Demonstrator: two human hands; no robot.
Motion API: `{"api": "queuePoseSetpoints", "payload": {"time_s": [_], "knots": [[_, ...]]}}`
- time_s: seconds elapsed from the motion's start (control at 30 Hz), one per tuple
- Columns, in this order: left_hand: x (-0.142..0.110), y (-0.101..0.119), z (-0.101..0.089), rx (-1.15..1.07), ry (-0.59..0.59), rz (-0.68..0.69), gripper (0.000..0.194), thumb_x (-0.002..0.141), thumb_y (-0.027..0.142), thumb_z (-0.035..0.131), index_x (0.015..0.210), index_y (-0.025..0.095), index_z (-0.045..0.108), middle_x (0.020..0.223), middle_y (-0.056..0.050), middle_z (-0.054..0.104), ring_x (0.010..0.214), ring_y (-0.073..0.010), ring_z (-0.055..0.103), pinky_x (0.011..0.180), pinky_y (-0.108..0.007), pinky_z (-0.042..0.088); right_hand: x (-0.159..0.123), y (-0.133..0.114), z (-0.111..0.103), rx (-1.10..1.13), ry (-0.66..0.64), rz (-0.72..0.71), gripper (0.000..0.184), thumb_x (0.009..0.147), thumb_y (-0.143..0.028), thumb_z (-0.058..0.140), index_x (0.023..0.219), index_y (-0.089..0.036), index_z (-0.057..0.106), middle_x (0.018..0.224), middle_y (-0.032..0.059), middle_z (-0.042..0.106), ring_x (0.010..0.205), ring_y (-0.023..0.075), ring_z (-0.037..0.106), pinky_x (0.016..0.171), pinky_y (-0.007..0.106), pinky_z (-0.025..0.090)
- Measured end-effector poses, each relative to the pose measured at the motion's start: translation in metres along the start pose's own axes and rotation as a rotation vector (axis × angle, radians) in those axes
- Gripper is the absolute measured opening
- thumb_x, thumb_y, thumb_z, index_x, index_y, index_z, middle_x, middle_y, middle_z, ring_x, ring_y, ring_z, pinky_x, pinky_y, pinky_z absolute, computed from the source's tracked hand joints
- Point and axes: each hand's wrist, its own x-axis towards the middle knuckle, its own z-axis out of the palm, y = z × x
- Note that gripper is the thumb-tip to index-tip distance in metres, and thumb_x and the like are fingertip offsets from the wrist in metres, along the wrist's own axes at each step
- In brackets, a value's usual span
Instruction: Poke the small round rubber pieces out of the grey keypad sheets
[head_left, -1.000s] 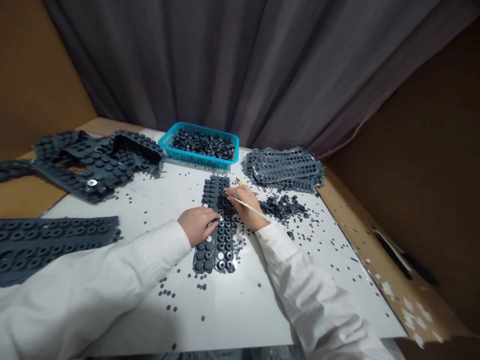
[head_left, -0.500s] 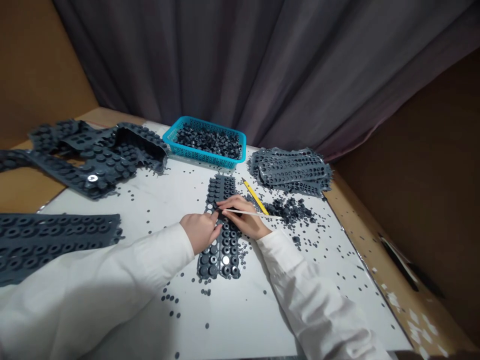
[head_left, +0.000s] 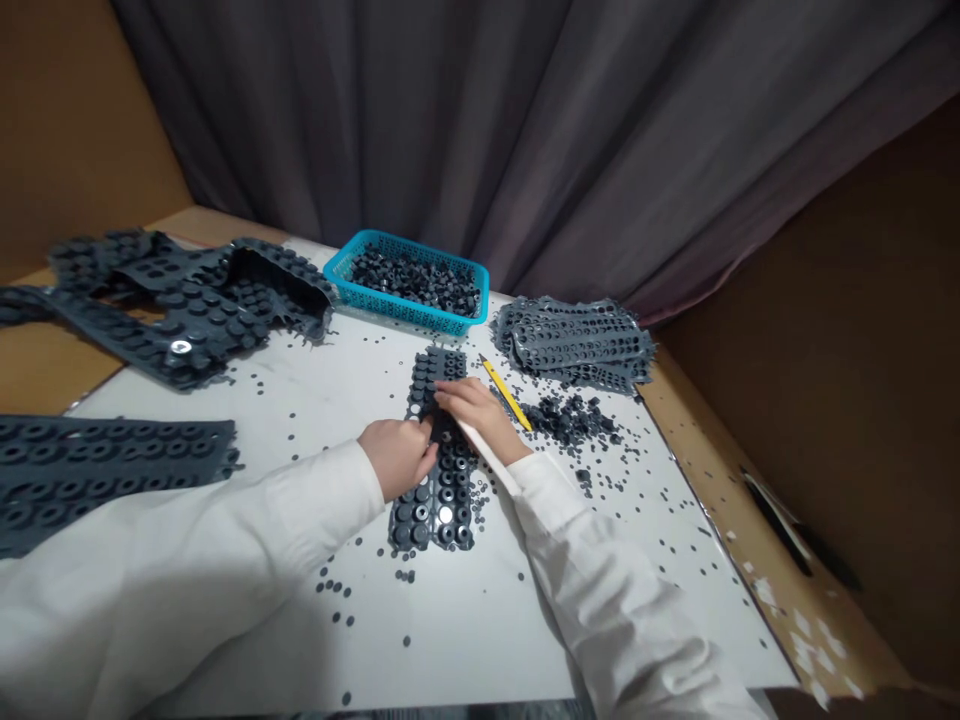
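A dark grey moulded rubber strip (head_left: 455, 490) with rows of round studs and ring-shaped parts lies lengthwise before me, some of its spots white. My left hand (head_left: 394, 455) rests over the strip's left side, fingers curled together; what they pinch, if anything, is hidden. In my right hand (head_left: 480, 415) is a slim, flat white tool (head_left: 491, 460) with a dark end, slanting down toward my wrist. Its dark end sits over the middle of the strip, close to my left fingertips. A yellow pen-like tool (head_left: 506, 393) lies beside my right hand.
A blue basket (head_left: 334, 268) full of small black parts stands at the back. Stacked perforated sheets (head_left: 574, 340) lie right of it, above a heap of black bits (head_left: 574, 418). Moulded rubber sheets (head_left: 202, 310) and another strip (head_left: 120, 460) are at left. Small discs are scattered around.
My left fingers have curled in and moved up the strip toward the tool's dark end. The white tool has turned in my right hand, now showing its broad side. The yellow tool has come into fuller view.
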Motion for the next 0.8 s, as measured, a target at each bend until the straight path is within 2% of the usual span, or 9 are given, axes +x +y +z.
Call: {"api": "queuePoseSetpoints", "payload": {"time_s": [0.13,0.27,0.37,0.6,0.8], "knots": [[0.0,0.001,0.0,0.005,-0.008,0.003,0.041,0.09,0.032,0.039,0.12,0.01,0.056,0.088,-0.015,0.07,0.076,-0.0299,0.069,0.06,-0.036,0.049,0.003,0.003,-0.001,0.113,0.116,0.081,0.022,0.096,-0.028,0.044,0.101,-0.021,0.064,0.108,0.0096,0.068,0.098,0.0201,0.061,0.086,0.039,0.05],[-0.001,0.002,0.0,0.01,-0.008,-0.007,0.041,0.091,0.032,0.04,0.123,0.01,0.055,0.09,-0.015,0.07,0.078,-0.0303,0.069,0.061,-0.036,0.049,0.001,-0.005,-0.003,0.332,0.114,0.15,0.018,0.093,-0.032,0.051,0.095,-0.02,0.064,0.1,0.0092,0.071,0.096,0.0193,0.064,0.085,0.038,0.052],[-0.003,0.002,0.001,0.011,-0.002,-0.023,0.043,0.092,0.032,0.039,0.125,0.01,0.053,0.093,-0.016,0.07,0.079,-0.0309,0.069,0.061,-0.037,0.049,-0.003,-0.011,-0.004,0.397,0.081,0.169,0.02,0.091,-0.036,0.054,0.089,-0.019,0.065,0.1,0.0101,0.072,0.096,0.0207,0.064,0.085,0.04,0.052],[-0.003,0.003,0.002,0.009,-0.008,-0.034,0.044,0.092,0.033,0.037,0.128,0.011,0.05,0.094,-0.014,0.069,0.08,-0.0298,0.069,0.063,-0.036,0.05,-0.005,-0.007,-0.001,0.386,0.039,0.127,0.016,0.092,-0.03,0.054,0.094,-0.02,0.065,0.102,0.0094,0.072,0.096,0.0198,0.062,0.084,0.038,0.053],[-0.001,0.002,0.001,0.009,-0.024,-0.017,0.039,0.091,0.032,0.036,0.116,0.01,0.057,0.089,-0.013,0.07,0.077,-0.029,0.069,0.063,-0.037,0.051,-0.002,-0.001,0.0,0.213,-0.085,-0.036,0.026,0.097,-0.03,0.042,0.101,-0.019,0.065,0.109,0.0096,0.069,0.096,0.0195,0.059,0.084,0.036,0.051]]}}
